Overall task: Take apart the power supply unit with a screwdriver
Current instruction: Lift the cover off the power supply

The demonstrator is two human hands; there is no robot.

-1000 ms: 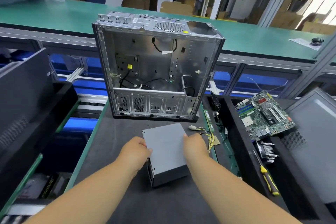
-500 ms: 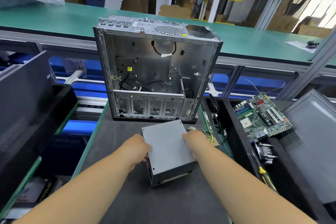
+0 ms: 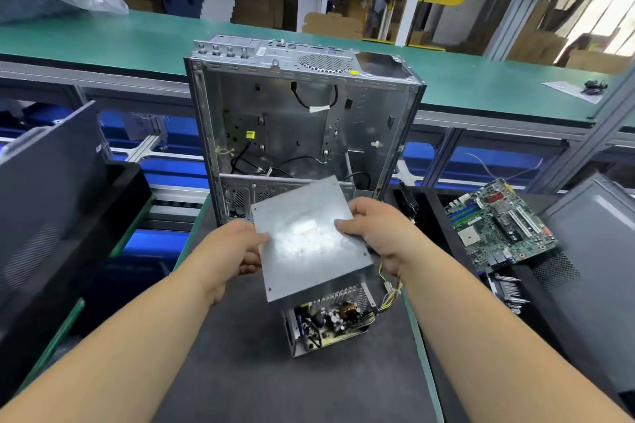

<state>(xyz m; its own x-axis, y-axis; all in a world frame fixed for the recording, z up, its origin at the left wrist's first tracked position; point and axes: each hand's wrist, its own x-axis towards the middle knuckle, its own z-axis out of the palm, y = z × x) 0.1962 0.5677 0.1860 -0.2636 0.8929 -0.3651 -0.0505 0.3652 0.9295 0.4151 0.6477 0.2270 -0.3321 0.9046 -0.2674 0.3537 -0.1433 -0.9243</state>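
The black bin [image 3: 433, 216] to the right of the work mat holds a green motherboard [image 3: 500, 221] lying tilted against a grey side panel [image 3: 594, 251], with a finned heat sink [image 3: 508, 292] just below the board; whatever else lies deeper in the bin is hidden. On the left another black bin [image 3: 113, 203] has a dark panel [image 3: 51, 189] leaning in it. Behind the hands stands the stripped computer case [image 3: 302, 127], upright with its open side facing the camera, and inside it only a few loose black cables and a metal bracket show. The power supply unit [image 3: 330, 323] sits on the dark tabletop [image 3: 240, 371] close to the person, its top open so that the circuit board, a copper coil and capacitors are exposed; its long axis runs roughly away from the camera, leaning a little to the right, and a bundle of yellow and black wires [image 3: 390, 288] trails from its right side. Its flat grey cover [image 3: 309, 237] is held above it, tilted with the far edge raised, bright glare across its middle. The left hand [image 3: 237, 251] has its grip clamped on the cover's left edge, and the right hand [image 3: 374, 230] pinches the right edge, thumb on top. Beyond the case a long green conveyor belt [image 3: 137, 41] crosses the room, with aluminium framing, cardboard boxes and yellow machinery in the background.
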